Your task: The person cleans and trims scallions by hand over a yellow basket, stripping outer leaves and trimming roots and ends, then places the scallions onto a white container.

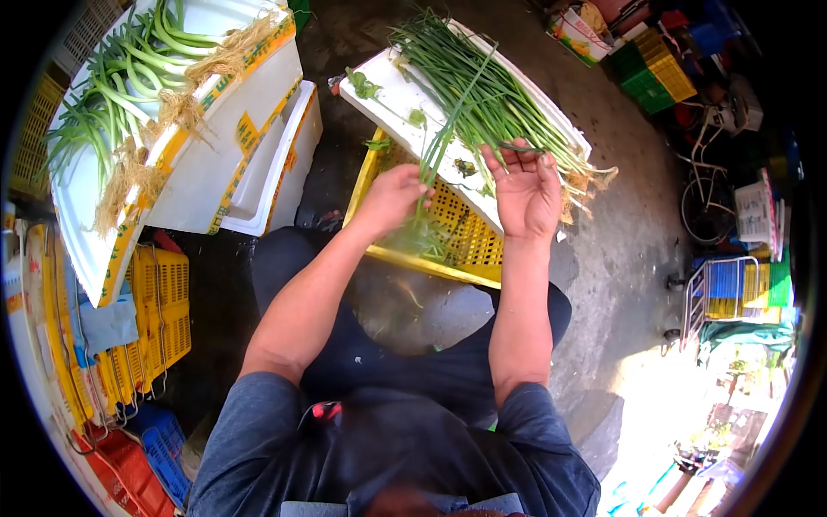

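Note:
My left hand (396,203) is closed around a few long green onion leaves (438,155) above the yellow crate, and a thin stalk rises from it toward the pile. My right hand (527,194) is turned palm up beside the pile, its fingers curled, with a dark green onion leaf (522,149) across the fingertips near the thumb. A big bundle of green onions (491,86) lies on a white foam board (379,96), roots toward the right. Beneath the board sits a yellow crate (469,226) with green scraps in it.
To the left, thicker leeks (138,77) with stringy roots lie on a white foam box (82,202). Yellow crates (164,297) are stacked below them. On the right stand a bicycle (706,207) and a metal cart (719,289). Wet concrete floor (624,155) runs between.

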A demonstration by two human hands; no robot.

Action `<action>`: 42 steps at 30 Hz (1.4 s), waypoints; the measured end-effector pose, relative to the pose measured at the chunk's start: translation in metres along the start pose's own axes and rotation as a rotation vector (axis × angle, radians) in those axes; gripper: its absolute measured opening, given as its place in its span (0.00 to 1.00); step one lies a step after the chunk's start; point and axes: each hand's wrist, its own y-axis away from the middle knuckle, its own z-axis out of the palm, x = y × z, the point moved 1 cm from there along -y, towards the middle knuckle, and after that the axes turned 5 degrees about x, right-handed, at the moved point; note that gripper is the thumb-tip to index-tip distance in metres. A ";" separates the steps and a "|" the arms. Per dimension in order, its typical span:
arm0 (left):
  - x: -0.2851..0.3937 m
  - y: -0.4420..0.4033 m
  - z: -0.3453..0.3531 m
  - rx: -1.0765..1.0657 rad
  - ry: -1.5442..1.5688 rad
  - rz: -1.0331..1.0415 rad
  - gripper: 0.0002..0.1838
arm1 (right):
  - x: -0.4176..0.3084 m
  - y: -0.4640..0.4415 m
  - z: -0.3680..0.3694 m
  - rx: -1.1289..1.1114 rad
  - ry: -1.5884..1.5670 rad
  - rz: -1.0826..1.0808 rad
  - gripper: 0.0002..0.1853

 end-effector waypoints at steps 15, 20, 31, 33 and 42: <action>0.001 -0.006 -0.008 0.167 -0.054 0.032 0.10 | 0.013 0.065 -0.054 0.162 0.188 0.291 0.05; -0.003 -0.005 -0.006 0.119 -0.040 0.049 0.11 | 0.061 0.055 -0.079 0.253 0.757 0.410 0.09; 0.005 -0.005 -0.011 0.164 0.043 0.053 0.12 | 0.103 0.042 -0.077 0.076 1.055 0.314 0.10; 0.007 -0.008 -0.017 0.222 0.102 0.069 0.12 | 0.104 0.047 -0.091 0.090 1.091 0.281 0.09; 0.011 -0.010 -0.030 0.370 0.207 0.172 0.11 | 0.117 0.066 -0.136 0.193 1.206 0.243 0.10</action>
